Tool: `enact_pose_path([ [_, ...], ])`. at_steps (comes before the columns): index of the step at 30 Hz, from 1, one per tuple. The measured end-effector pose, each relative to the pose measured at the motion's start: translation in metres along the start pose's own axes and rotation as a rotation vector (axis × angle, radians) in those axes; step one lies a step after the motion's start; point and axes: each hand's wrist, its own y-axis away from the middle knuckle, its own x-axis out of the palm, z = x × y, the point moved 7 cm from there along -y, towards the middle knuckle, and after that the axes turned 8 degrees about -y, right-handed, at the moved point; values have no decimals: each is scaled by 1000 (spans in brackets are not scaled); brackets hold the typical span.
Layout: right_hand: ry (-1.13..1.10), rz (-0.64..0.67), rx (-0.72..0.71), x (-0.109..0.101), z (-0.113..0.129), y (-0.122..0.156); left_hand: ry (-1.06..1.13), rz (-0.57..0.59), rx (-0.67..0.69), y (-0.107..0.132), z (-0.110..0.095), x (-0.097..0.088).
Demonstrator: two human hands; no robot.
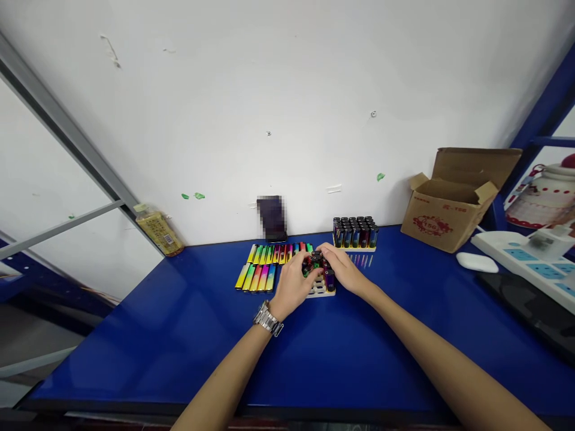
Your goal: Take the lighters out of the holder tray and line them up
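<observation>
My left hand, a metal watch on its wrist, curls its fingers and thumb around dark-topped lighters over a white tray with holes. From the other side, my right hand closes its fingers on the same cluster. A dark purple lighter stands upright in the tray's right front corner. My fingers hide part of the cluster. Left of my hands, shiny multicoloured lighters lie side by side in two rows. Behind my right hand, a second white tray carries several upright dark lighters.
A phone-like dark object, pixelated, leans on the wall. A yellow-labelled bottle stands at the far left. On the right are an open cardboard box, a white case, a power strip and a black flat object.
</observation>
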Motion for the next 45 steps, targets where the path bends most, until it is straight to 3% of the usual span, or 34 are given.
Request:
enact_pose_path([
  [3,-2,9,0,1,0,0,-73,4,37,0,-2,4],
  [6,2,30,13,2,1,0,-8,0,19,-2,0,-1],
  [11,-9,98,27,0,11,-5,333,-98,-186,-8,15,-26],
  [14,65,180,72,0,19,-11,414,-97,-296,-8,29,-41],
  [16,199,215,105,-1,24,-17,401,-34,-364,-5,39,-48],
  [19,354,223,101,-1,38,-26,350,158,-459,7,52,-50],
  [23,294,9,-30,-7,71,-44,324,413,-586,33,59,-40],
  [25,261,-5,-62,1,78,-59,343,482,-621,43,57,-31],
  [29,74,218,31,42,63,-100,372,524,-580,48,48,-16],
  [31,33,263,98,60,49,-121,369,512,-574,48,46,-14],
  [36,9,204,214,80,25,-155,327,503,-565,50,46,-16],
  [41,-47,41,144,74,39,-151,322,523,-527,52,44,-16],
  [45,-72,-61,108,77,53,-115,305,524,-506,52,38,-18],
])
